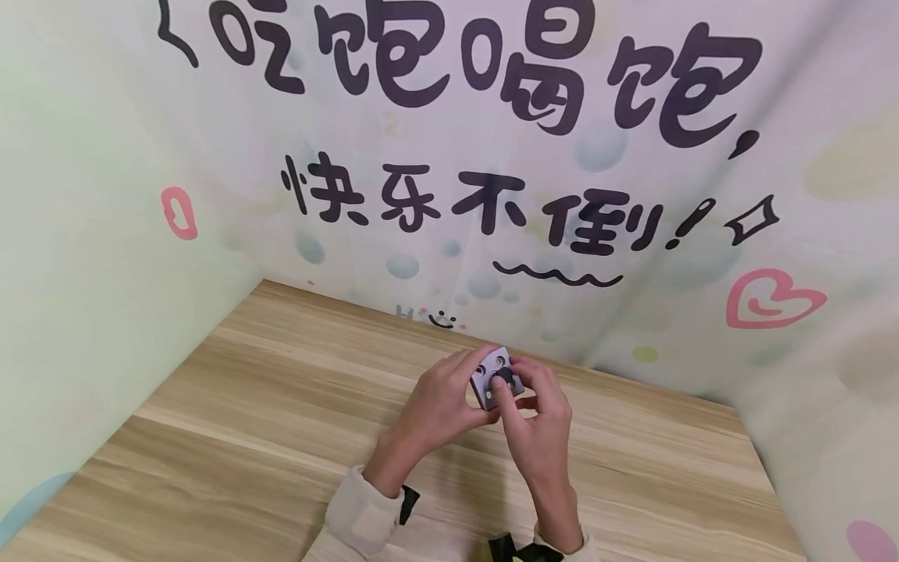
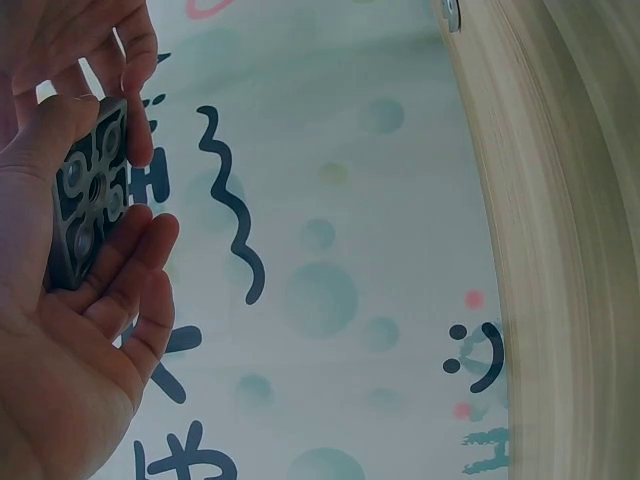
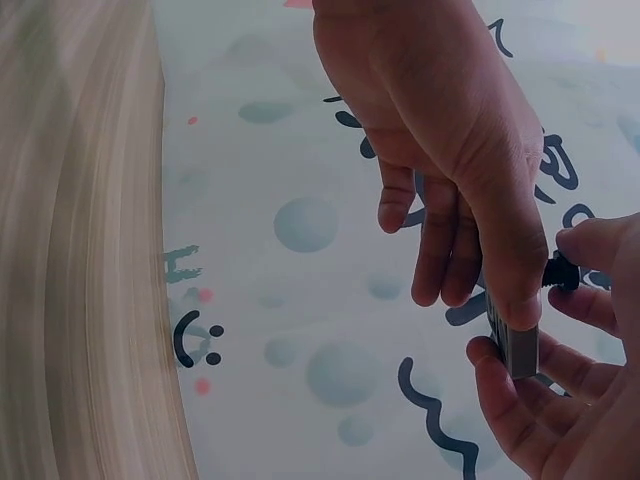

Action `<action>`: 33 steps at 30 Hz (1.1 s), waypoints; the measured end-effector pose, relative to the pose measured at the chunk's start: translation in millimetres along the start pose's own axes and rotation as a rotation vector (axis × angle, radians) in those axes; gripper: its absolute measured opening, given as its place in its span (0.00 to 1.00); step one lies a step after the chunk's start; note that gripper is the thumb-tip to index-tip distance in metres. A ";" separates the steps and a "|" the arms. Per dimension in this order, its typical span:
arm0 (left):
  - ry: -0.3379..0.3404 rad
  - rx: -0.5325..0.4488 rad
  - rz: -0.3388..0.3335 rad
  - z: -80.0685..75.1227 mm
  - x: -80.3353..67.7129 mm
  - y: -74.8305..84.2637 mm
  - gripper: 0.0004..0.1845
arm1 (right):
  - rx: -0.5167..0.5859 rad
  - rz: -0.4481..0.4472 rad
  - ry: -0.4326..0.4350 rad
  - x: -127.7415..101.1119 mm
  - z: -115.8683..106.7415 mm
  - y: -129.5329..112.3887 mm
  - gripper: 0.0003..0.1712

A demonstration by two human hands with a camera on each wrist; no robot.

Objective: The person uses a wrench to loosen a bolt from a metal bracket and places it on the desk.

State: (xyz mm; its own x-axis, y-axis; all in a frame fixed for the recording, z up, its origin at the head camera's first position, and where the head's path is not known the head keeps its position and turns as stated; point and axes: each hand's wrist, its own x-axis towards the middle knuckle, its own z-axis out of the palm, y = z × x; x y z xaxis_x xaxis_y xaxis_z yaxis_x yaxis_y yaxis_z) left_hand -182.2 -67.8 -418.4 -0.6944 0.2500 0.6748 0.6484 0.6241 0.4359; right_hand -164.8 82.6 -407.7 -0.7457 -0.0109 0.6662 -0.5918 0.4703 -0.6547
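Both hands met above the wooden table [image 1: 281, 406], near its far edge by the printed backdrop [image 1: 492, 195]. The left hand [image 1: 438, 402] gripped a small grey square block with round holes [image 1: 495, 376] by its edges, while the right hand [image 1: 537, 425] pinched a small dark piece [image 1: 502, 378] against the block's face.

Head high; 2 wrists close.

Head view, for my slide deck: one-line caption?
Both hands, left and right, hold a small grey square block with round holes above the wooden table.
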 end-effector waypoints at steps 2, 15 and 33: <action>0.000 0.001 -0.003 0.0 -0.1 -0.3 0.41 | 0.000 -0.006 -0.003 0.1 -0.4 0.4 0.11; -0.007 -0.011 -0.016 -0.2 -1.2 -1.2 0.40 | 0.014 -0.027 -0.033 0.1 -2.0 0.6 0.12; -0.029 -0.024 -0.037 -2.1 -0.1 -0.3 0.39 | 0.020 -0.095 -0.070 1.8 -4.7 3.4 0.17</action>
State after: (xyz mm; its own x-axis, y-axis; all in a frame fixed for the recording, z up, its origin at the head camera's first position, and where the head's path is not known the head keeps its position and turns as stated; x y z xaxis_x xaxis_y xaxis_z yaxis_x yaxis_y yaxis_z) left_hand -181.7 -69.5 -417.3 -0.7268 0.2483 0.6404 0.6289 0.6155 0.4751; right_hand -166.8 88.3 -407.0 -0.7053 -0.1165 0.6993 -0.6662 0.4462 -0.5976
